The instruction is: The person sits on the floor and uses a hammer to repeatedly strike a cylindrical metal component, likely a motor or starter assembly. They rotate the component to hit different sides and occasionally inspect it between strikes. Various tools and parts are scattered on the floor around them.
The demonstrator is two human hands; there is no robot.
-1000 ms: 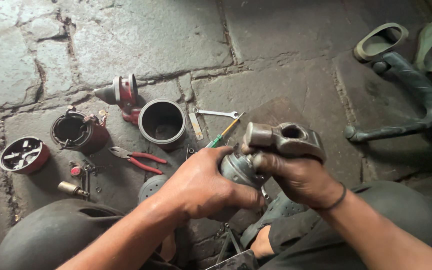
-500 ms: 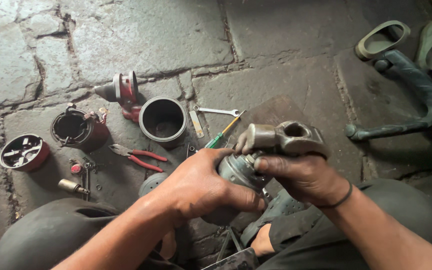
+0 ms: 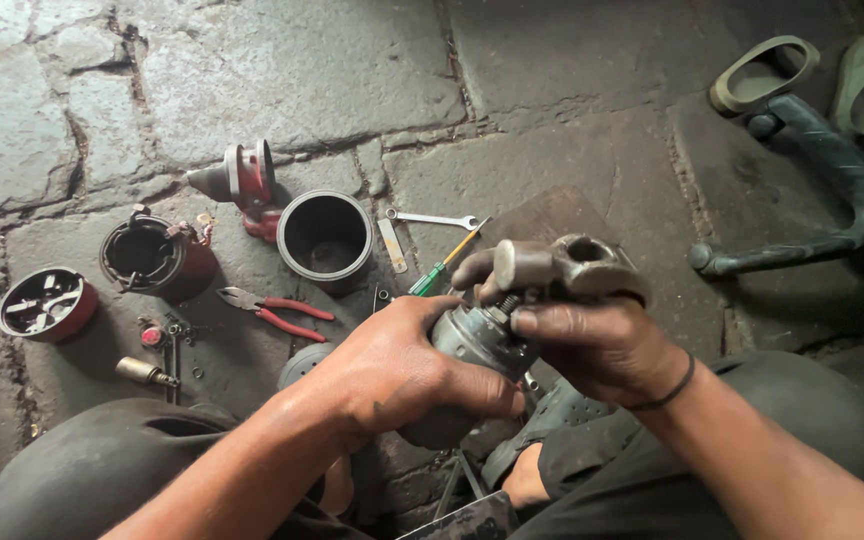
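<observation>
My left hand [image 3: 402, 365] grips the round grey body of a greasy motor part [image 3: 477, 345] in front of my knees. My right hand [image 3: 592, 345] holds the metal nose housing [image 3: 577, 265] at the part's upper end, fingers wrapped around it. A short toothed shaft shows between the body and the housing. Both hands hold the piece above the stone floor.
On the stone floor [image 3: 302, 60] lie a black cylinder casing [image 3: 327, 235], a red end piece [image 3: 242, 180], a red coil housing [image 3: 157, 255], a red round cap [image 3: 47, 303], red-handled pliers [image 3: 277, 312], a wrench [image 3: 432, 218], a green screwdriver [image 3: 442, 265]. Green sandals [image 3: 762, 72] and a chair base [image 3: 832, 200] sit at right.
My hands and the motor part have barely shifted; the right hand's fingers sit a little differently on the nose housing. The floor items are where they were.
</observation>
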